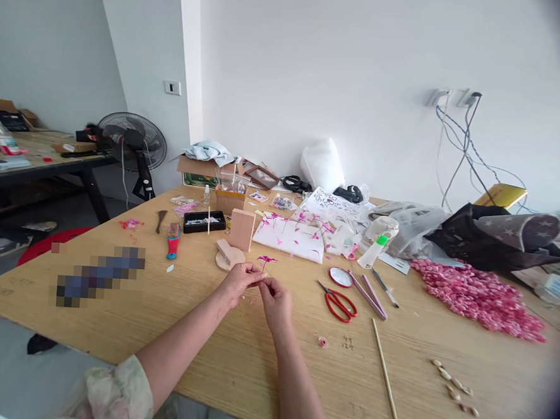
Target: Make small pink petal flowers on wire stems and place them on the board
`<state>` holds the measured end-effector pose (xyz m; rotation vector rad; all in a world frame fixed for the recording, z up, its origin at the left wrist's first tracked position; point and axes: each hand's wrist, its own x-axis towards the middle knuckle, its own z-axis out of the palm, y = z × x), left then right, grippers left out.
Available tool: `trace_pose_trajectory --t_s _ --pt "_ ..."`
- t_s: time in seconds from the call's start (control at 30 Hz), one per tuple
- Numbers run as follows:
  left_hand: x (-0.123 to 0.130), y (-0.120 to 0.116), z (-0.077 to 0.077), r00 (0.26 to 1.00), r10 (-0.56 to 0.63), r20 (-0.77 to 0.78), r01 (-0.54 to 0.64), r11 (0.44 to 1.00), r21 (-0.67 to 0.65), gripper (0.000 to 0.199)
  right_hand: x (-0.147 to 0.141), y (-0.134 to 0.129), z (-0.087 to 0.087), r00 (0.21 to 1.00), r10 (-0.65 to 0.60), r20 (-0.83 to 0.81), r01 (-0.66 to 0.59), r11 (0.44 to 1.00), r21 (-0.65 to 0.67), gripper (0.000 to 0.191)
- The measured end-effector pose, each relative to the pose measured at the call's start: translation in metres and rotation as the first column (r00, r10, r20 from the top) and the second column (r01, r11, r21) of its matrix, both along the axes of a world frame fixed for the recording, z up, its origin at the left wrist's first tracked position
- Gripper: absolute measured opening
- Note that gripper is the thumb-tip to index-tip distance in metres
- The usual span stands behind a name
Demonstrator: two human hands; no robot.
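Head view: pale wall [317, 60] across the back, broad wooden table [233, 358] spread below. At far left, a second table [81, 161], cluttered on top. On the near table's right side, a dark bag [463, 227], with a heap of pink strands [483, 301] just in front. Past the near table's left rear edge, a standing fan [132, 138].

Toward the middle, a white slab [306, 244], thin pink flowers [302, 217] scattered over it. Near the front right, a pale stick [387, 380], lying at a slant.

Above the table's centre, left hand [243, 283], thumb and forefinger pinched together. Close beside, slightly lower, right hand [277, 301], fingertips likewise closed.

To the right of the hands, red-handled scissors [340, 305], blades nearly together; just beyond, pink tweezers [370, 296]. Beyond the left hand, an upright wooden block [242, 230].

Gripped by the stem between the fingertips of both hands: magenta flower [267, 259], petals spread, clear of the tabletop. Nearer the front, right of the right forearm, a small pink piece [322, 342], too small to identify.
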<state>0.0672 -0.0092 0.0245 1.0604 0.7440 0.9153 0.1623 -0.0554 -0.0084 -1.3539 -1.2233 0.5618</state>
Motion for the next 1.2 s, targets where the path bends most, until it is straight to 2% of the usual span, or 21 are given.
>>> trace_pose_trajectory --t_s 0.13,0.23,0.37,0.53,0.63,0.77,0.93,1.2 --pt "0.002 0.002 -0.003 1.000 0.026 -0.005 -0.025 0.999 0.033 0.021 0.000 -0.002 0.001 0.991 -0.039 0.126 0.036 0.999 0.022 0.022" --pt "0.005 0.002 -0.006 0.999 0.035 -0.009 -0.035 0.998 0.042 0.022 0.000 -0.002 0.001 0.991 -0.046 0.126 0.044 0.999 0.016 0.023" --pt "0.005 -0.001 -0.006 0.999 -0.002 0.049 0.001 1.000 0.016 0.024 0.000 -0.001 0.002 0.996 0.032 -0.086 -0.031 0.999 0.006 0.023" --pt "-0.003 -0.004 -0.002 0.987 -0.127 0.098 0.126 0.992 0.013 0.023 0.000 -0.002 0.005 0.917 0.086 -0.389 -0.116 0.992 -0.054 0.021" --pt "-0.005 -0.004 0.000 0.992 -0.113 0.049 0.110 0.993 0.043 0.021 -0.001 -0.004 0.008 0.879 0.121 -0.462 -0.174 0.982 -0.074 0.023" --pt "-0.005 -0.002 0.000 0.997 -0.071 0.033 0.069 0.997 0.035 0.021 -0.002 -0.006 0.009 0.882 0.125 -0.453 -0.184 0.979 -0.088 0.025" --pt "-0.010 0.003 -0.003 0.998 -0.044 0.036 0.044 0.999 -0.020 0.021 -0.001 -0.004 0.007 0.933 0.113 -0.342 -0.152 0.984 -0.090 0.024" --pt "-0.017 0.003 -0.004 0.998 -0.056 0.031 0.057 0.998 -0.038 0.021 0.002 -0.002 0.002 0.954 0.106 -0.279 -0.133 0.988 -0.080 0.019"
